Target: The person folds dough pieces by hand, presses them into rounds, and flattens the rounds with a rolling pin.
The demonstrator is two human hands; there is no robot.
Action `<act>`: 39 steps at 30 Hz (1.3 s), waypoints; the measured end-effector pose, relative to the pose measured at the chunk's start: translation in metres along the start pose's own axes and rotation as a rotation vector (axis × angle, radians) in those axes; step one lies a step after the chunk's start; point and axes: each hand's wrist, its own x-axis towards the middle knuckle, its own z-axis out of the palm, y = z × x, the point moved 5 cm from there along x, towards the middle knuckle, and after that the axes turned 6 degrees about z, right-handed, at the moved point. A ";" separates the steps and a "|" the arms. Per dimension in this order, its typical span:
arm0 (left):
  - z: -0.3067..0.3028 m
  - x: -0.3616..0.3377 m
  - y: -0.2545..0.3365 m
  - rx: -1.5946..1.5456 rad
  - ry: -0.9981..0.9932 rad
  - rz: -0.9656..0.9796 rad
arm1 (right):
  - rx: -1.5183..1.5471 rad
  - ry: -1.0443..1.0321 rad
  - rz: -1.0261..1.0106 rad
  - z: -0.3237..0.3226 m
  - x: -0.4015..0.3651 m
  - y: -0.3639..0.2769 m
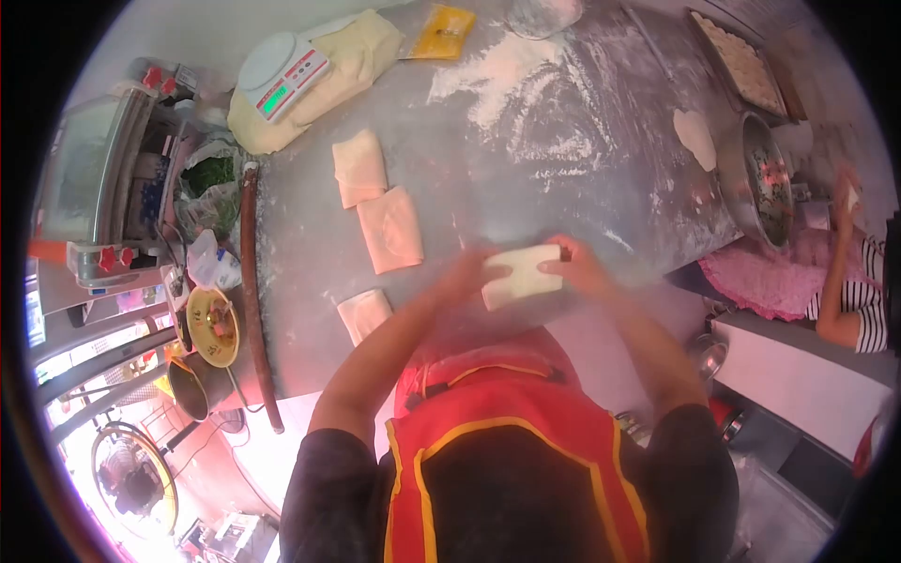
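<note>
Held dough (526,281): a pale block at the table's (310,225) near edge, right of the rod (250,281) and well apart from it; whether it touches the table cannot be told.
Left hand (466,274): clamped on the block's end nearer the rod.
Right hand (584,266): clamped on the end farther from the rod, thumb on top.
Folded pieces (392,233): three, right of the rod, between it and the held dough; two touch, the nearest lies apart, partly behind the left forearm.
Scale (270,62): past the rod's far end, display lit green, beside a big dough mass (361,54).
Flour (507,80): scattered well right of the rod.
Yellow bowl (221,345): just left of the rod.
Co-worker (835,314): far right of the rod, striped sleeve.
</note>
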 end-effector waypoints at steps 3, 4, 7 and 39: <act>-0.028 0.054 0.034 0.144 0.052 -0.021 | 0.024 0.094 -0.108 -0.037 0.020 -0.038; -0.041 0.077 0.050 0.224 0.102 0.041 | 0.026 0.135 -0.167 -0.052 0.028 -0.053; -0.064 0.141 0.090 0.487 0.346 0.446 | -0.375 0.479 -0.620 -0.092 0.038 -0.104; 0.022 0.016 0.023 -0.131 1.046 -0.392 | -0.596 -0.269 -0.812 0.020 0.149 -0.108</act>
